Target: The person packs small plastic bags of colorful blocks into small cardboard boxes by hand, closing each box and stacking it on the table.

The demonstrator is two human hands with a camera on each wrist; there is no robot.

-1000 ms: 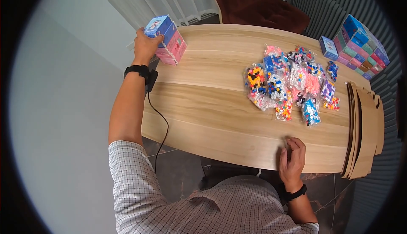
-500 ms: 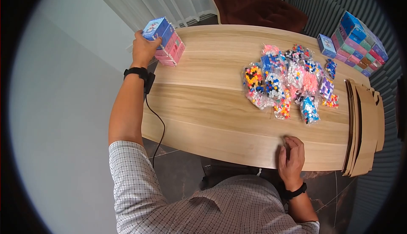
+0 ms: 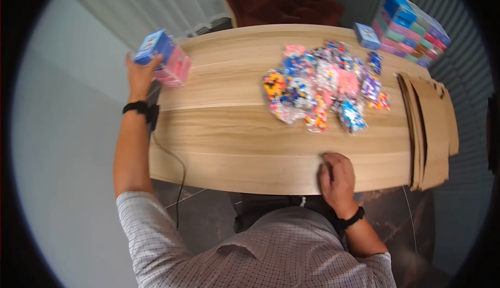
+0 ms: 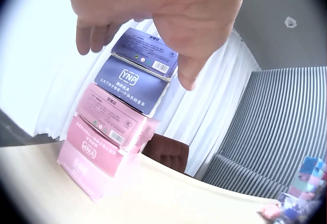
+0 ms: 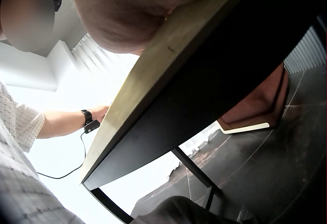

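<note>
A stack of blue boxes (image 3: 165,45) over pink boxes (image 3: 176,69) stands at the table's far left corner. My left hand (image 3: 140,77) is spread about the top blue box. In the left wrist view, that hand (image 4: 158,9) has its fingers on one side of the blue box (image 4: 144,52) and its thumb on the other, with gaps showing on both sides. At the table's near edge, my right hand (image 3: 339,186) rests with loosely curled fingers, holding nothing visible; its palm (image 5: 133,14) fills the top of the right wrist view.
Bags of coloured pieces (image 3: 323,82) lie mid-table. At the back right are a single blue box (image 3: 367,36) and a larger block of stacked boxes (image 3: 409,27). Flattened cardboard (image 3: 433,126) lies along the right edge. A cable (image 3: 179,165) hangs from my left wrist.
The head view has turned, shifting the table and its things left and slightly up. The gap between my left fingers and the top blue box looks wider. My right hand still rests at the edge.
</note>
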